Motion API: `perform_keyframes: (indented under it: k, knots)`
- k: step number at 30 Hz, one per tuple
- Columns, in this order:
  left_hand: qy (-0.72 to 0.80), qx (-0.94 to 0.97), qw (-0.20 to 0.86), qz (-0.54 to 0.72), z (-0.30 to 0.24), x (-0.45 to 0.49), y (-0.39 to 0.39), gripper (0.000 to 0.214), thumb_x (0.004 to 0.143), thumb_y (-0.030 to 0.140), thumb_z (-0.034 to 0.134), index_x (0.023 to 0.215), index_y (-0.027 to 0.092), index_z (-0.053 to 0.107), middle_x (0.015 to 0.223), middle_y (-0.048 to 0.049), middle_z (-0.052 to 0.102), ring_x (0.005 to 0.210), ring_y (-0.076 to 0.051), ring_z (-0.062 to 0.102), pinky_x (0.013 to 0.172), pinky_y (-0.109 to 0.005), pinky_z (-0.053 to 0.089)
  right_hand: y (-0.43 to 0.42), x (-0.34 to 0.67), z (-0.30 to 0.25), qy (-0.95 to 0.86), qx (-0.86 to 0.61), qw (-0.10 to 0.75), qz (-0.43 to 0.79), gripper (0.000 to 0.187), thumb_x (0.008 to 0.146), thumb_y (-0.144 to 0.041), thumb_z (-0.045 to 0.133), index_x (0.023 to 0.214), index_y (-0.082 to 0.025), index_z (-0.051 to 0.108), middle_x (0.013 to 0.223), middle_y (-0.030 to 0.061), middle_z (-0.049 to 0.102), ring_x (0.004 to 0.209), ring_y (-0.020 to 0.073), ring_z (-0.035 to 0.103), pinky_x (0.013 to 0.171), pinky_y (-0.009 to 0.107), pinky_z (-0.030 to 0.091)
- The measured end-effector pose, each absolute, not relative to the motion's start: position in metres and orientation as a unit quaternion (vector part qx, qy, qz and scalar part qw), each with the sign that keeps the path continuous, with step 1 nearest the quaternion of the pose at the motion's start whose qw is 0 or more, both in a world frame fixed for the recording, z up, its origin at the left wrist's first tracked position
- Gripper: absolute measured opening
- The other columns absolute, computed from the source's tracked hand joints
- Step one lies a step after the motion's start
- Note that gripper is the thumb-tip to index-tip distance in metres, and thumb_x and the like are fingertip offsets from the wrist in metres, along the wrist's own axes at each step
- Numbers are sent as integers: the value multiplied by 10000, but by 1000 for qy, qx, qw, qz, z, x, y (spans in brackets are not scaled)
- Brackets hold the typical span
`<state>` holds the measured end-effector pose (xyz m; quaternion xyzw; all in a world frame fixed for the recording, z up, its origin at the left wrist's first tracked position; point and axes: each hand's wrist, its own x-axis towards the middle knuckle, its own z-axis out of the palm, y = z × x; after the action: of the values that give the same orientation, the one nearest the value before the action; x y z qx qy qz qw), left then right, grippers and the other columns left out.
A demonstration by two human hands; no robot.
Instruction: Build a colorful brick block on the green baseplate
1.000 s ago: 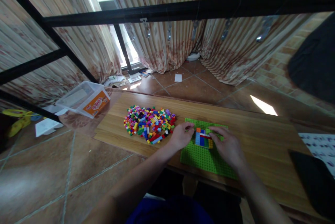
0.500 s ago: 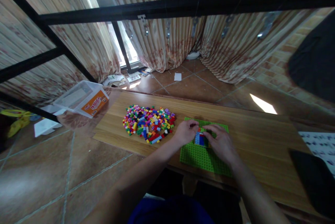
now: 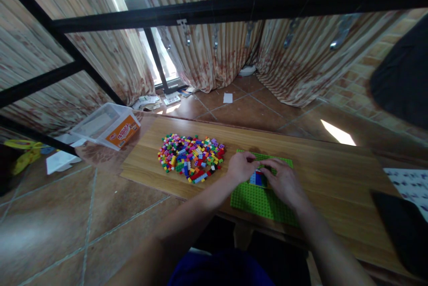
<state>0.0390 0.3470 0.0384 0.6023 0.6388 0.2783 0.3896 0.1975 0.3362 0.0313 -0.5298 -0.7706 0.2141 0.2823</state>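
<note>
A green studded baseplate (image 3: pixel 257 203) lies on the wooden table in front of me. On its upper part sits a small build of light blue, dark blue and red toy bricks (image 3: pixel 257 180), partly covered by my fingers. My left hand (image 3: pixel 241 167) is at the build's left and upper side, its fingers curled and pinched. My right hand (image 3: pixel 282 179) comes from the right, thumb and fingertips closed at the top edge of the build. The fingertips of both hands nearly meet. Whatever small piece they may pinch is too small to make out.
Left of the baseplate a heap of mixed colourful bricks (image 3: pixel 190 156) spreads over the wooden table (image 3: pixel 321 174). A clear plastic box (image 3: pixel 107 125) with an orange label stands past the table's left end. At the right lie a dark flat object (image 3: pixel 397 228) and a printed sheet (image 3: pixel 408 188).
My left hand has shifted slightly right, closer to the fingertips of my right hand, and covers more of the build's top. My right hand stays nearly in place.
</note>
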Motion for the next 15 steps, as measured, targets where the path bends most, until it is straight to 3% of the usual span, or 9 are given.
perform_keyframes:
  k: [8, 15]
  knots:
    - [650, 604, 366, 280, 40, 45, 343, 230, 807, 274, 636, 979, 169, 746, 932, -60, 753, 839, -186, 674, 795, -290, 537, 338, 200, 23, -746, -535, 309, 249, 259, 836, -378, 526, 904, -223, 722, 977, 72, 706, 940, 230, 632, 901, 421, 478]
    - [676, 582, 373, 257, 46, 50, 344, 222, 774, 212, 626, 953, 193, 757, 945, -60, 758, 887, -200, 687, 836, -310, 540, 343, 202, 23, -741, -551, 284, 258, 294, 804, -385, 545, 942, -210, 736, 1012, 78, 728, 950, 232, 660, 909, 425, 488]
